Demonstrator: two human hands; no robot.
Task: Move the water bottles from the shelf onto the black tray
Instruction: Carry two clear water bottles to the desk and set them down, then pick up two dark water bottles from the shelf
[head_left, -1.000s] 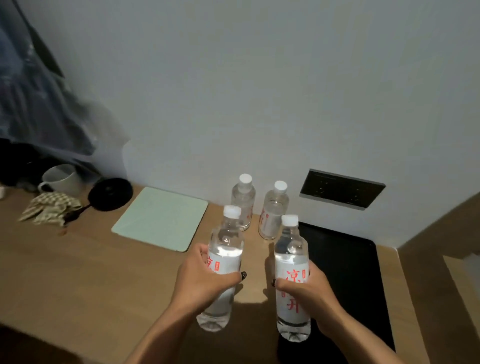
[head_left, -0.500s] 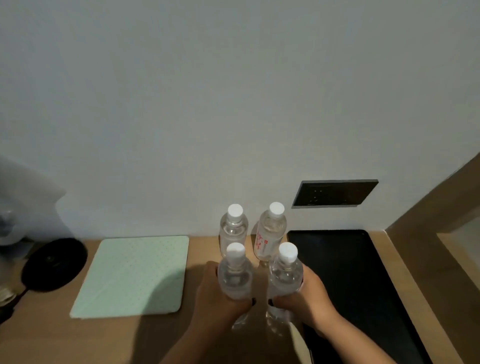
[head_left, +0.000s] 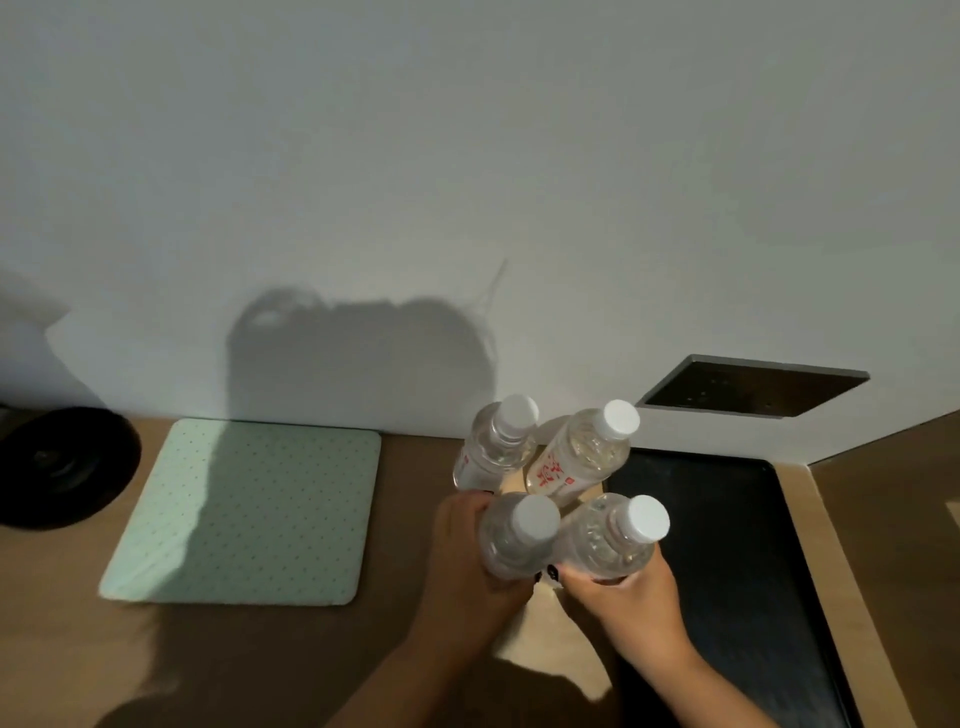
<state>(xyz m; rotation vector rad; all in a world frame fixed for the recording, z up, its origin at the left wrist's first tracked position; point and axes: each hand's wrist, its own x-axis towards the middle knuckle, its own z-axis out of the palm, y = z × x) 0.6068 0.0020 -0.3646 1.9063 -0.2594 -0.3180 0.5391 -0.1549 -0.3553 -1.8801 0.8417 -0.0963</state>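
My left hand (head_left: 467, 577) is wrapped around a clear water bottle with a white cap (head_left: 514, 535). My right hand (head_left: 628, 597) grips a second such bottle (head_left: 613, 540), held right beside the first, at the left edge of the black tray (head_left: 737, 561). Two more bottles stand on the wooden shelf near the wall: one (head_left: 493, 447) on the left and one with red lettering (head_left: 576, 457) on the right, just left of the tray. The lower parts of the held bottles are hidden by my hands.
A pale green dotted mat (head_left: 249, 514) lies on the wooden shelf (head_left: 405, 519) to the left. A round black object (head_left: 57, 467) sits at the far left. A dark socket panel (head_left: 753, 387) is set in the white wall above the tray. A wooden side wall (head_left: 893, 519) rises on the right.
The view has tilted further down over the bottles and moved closer. Both hands still hold their bottles and have shifted slightly toward the tray's left edge.
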